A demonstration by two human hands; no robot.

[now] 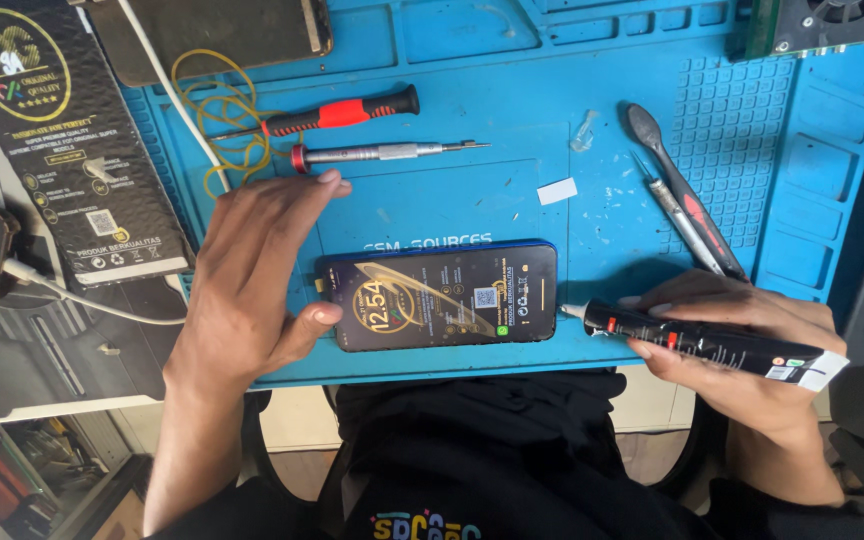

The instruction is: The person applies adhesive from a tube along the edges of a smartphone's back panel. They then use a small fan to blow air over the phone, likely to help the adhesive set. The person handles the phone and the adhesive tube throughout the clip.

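Glassy, slippery and fragile, the phone [439,296] is resting by the thumb of my open left hand [252,280], while my right hand [742,335] is gripping the light, soft black glue tube [702,345] mid-body.

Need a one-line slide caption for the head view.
Left hand steadies a lit smartphone on a blue mat; right hand holds a black tube.

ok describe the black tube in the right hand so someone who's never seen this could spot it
Start at the blue repair mat and find the lit smartphone lying flat near its front edge. Just right of the phone, the right hand holds a slim black glue tube, its pale nozzle pointing at the phone's right end. Unlike the tools above it, it has red marks and a crimped white tail.
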